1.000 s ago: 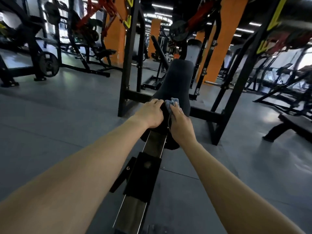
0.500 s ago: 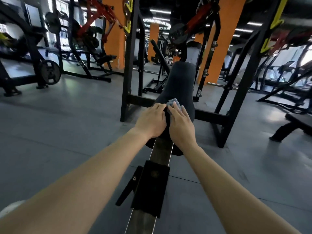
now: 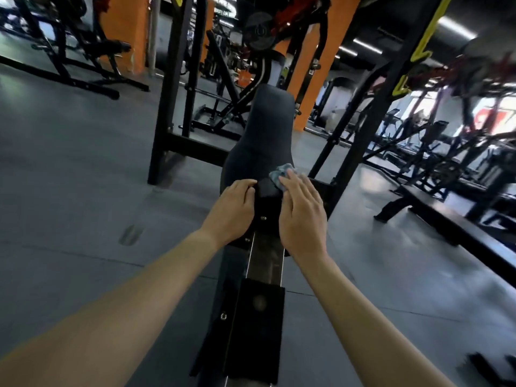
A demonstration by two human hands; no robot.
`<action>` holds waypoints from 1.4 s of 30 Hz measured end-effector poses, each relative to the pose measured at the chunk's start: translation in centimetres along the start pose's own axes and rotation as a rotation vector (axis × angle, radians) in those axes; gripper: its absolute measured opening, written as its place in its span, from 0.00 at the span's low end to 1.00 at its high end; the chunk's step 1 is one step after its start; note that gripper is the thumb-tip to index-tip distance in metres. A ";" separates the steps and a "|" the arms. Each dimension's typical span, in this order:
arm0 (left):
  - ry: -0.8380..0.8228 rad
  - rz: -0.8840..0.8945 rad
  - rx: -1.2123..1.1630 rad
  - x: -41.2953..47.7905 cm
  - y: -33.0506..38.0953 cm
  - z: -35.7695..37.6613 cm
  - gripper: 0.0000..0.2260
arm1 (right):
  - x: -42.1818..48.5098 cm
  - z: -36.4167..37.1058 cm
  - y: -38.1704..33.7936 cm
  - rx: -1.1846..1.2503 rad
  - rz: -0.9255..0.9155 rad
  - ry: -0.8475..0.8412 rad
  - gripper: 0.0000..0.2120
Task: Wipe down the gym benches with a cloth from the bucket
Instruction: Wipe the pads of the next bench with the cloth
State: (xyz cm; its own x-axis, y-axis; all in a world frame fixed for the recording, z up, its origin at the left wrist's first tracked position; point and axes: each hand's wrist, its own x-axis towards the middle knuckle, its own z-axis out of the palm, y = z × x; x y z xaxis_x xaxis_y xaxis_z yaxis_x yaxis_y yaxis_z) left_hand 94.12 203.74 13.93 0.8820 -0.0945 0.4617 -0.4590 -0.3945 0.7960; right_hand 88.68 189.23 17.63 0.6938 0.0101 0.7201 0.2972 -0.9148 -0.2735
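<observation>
While the right hand (image 3: 303, 213) is pressing the cloth (image 3: 280, 175) onto the near right edge of the bench pad (image 3: 265, 135) with straight fingers, the left hand (image 3: 231, 213) is gripping its near left edge, fingers curled. Guessing that's just bracing the pad for the wipe.

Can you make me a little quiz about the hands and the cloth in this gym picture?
1. Which hand presses the cloth? A: the left hand. B: the right hand. C: both.
2. True or false: the cloth is bright red.
3. Fill the gap: the left hand holds the near end of the dark ___.

Key
1. B, with its fingers flat on the cloth.
2. False: it is blue-grey.
3. pad
</observation>
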 end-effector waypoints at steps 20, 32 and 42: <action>-0.415 0.102 -0.202 3.3 -2.7 -3.9 0.15 | -0.4 2.7 -6.3 -0.518 0.069 -0.182 0.26; -0.893 0.145 -0.023 6.9 -5.0 -7.5 0.31 | 1.8 2.7 -10.5 -0.404 0.532 -0.074 0.25; -0.809 0.168 -0.127 5.7 -5.1 -8.1 0.25 | 1.2 1.2 -10.1 -0.595 0.297 -0.219 0.23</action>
State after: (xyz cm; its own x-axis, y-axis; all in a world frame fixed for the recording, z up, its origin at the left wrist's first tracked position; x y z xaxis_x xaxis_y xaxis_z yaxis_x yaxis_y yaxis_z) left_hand 100.63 212.67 15.67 0.5830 -0.7891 0.1935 -0.5573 -0.2150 0.8020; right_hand 87.29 198.94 20.48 0.8250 -0.2506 0.5066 -0.2919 -0.9565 0.0022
